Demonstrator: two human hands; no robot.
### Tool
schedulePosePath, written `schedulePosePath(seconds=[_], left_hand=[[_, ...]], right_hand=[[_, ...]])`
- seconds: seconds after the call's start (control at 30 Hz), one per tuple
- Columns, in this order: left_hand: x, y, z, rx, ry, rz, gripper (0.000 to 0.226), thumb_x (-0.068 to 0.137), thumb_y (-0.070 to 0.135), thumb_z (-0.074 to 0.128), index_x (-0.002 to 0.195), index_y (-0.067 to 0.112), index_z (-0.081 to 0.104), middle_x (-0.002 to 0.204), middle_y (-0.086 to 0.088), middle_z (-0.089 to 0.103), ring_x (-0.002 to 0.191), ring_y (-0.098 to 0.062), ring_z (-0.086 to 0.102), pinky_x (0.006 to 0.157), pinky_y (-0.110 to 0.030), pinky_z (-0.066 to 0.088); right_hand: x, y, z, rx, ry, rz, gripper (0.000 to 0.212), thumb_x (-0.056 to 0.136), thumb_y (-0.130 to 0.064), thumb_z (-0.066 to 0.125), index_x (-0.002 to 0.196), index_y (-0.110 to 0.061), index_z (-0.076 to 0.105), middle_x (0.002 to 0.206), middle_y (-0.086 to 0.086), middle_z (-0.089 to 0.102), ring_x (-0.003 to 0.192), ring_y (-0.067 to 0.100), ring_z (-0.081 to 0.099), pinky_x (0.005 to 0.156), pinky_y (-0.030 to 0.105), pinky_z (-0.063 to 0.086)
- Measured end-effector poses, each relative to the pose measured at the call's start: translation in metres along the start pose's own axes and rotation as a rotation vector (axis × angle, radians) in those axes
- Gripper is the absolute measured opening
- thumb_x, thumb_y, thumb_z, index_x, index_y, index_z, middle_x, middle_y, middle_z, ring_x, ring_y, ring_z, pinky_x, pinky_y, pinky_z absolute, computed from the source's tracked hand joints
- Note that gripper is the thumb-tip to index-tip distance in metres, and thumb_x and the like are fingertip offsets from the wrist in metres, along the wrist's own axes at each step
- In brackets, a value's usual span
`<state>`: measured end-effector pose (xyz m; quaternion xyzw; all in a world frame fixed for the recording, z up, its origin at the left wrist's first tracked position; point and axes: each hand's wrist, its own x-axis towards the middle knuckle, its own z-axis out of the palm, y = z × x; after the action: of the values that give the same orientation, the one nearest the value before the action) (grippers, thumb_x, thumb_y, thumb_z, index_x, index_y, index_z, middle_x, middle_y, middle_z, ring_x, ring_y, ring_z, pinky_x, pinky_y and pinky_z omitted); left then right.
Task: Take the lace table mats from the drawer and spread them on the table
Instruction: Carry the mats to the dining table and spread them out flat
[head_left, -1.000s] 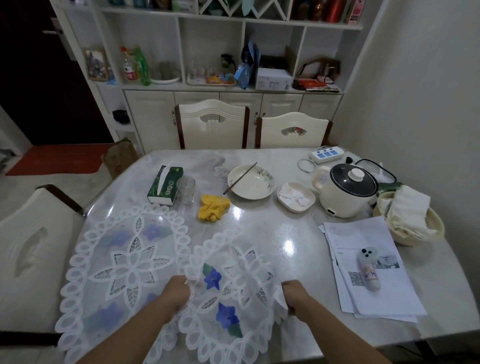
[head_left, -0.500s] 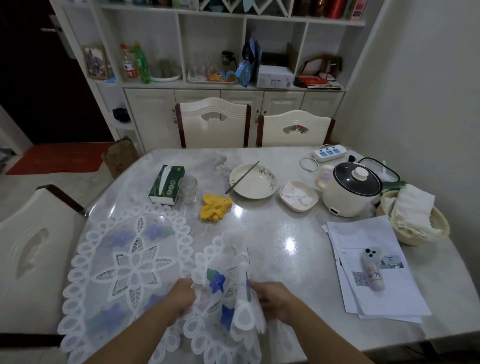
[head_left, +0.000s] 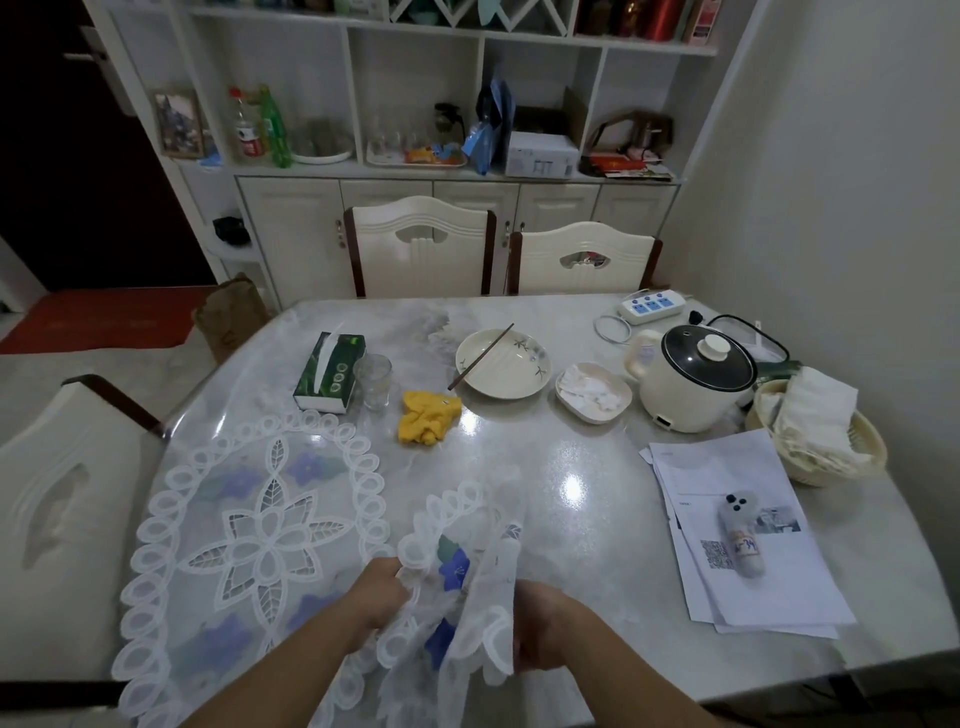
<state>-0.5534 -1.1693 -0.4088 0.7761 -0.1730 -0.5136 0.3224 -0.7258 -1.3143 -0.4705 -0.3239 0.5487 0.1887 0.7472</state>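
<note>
One white lace mat (head_left: 260, 530) with blue flowers lies flat on the left part of the marble table (head_left: 597, 467). A second lace mat (head_left: 462, 561) is bunched and folded upward near the table's front edge. My left hand (head_left: 382, 592) grips its left side. My right hand (head_left: 540, 623) grips its right side from behind the hanging fold. The two hands are close together, with the gathered cloth between them. Part of this mat drapes over the table's front edge.
Behind the mats are a green tissue box (head_left: 330, 371), a glass (head_left: 375, 382), a yellow cloth (head_left: 428, 423), a plate with chopsticks (head_left: 504, 364) and a small dish (head_left: 592, 392). A cream cooker (head_left: 691, 384), a basket (head_left: 821, 441) and papers (head_left: 743, 530) fill the right side.
The second mat lay nearly spread between my hands a second ago. My right hand moved left toward my left hand, so the mat gathered and folded up between them.
</note>
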Motion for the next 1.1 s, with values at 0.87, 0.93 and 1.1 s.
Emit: schedulePosePath(seconds=[0.87,0.93,1.1], left_hand=[[0.035,-0.003,-0.022,0.027,0.348,0.104,0.02,0.083,0.0,0.055,0.071,0.014,0.064,0.075,-0.011,0.066,0.068,-0.025,0.058,0.066,-0.033,0.046],[0.033,0.001,-0.026,-0.006,0.358,0.109,0.015,0.084,0.002,0.057,0.077,0.012,0.067,0.076,-0.011,0.067,0.069,-0.025,0.059,0.067,-0.033,0.046],[0.028,0.016,-0.028,-0.049,0.334,0.138,0.008,0.087,0.008,0.064,0.091,0.013,0.069,0.083,-0.009,0.069,0.071,-0.02,0.062,0.064,-0.029,0.048]], right_hand=[[-0.087,0.014,-0.134,0.096,0.864,-0.488,0.047,0.071,-0.002,0.08,0.105,-0.011,0.048,0.096,0.01,0.058,0.087,0.031,0.058,0.076,0.044,0.054],[-0.086,0.014,-0.136,0.158,0.713,-0.393,0.037,0.071,-0.021,0.083,0.093,-0.004,0.057,0.081,0.012,0.061,0.069,0.027,0.058,0.059,0.034,0.051],[-0.079,0.01,-0.142,-0.031,0.704,-0.302,0.037,0.08,-0.032,0.076,0.074,0.002,0.062,0.057,0.011,0.058,0.047,0.022,0.054,0.043,0.027,0.046]])
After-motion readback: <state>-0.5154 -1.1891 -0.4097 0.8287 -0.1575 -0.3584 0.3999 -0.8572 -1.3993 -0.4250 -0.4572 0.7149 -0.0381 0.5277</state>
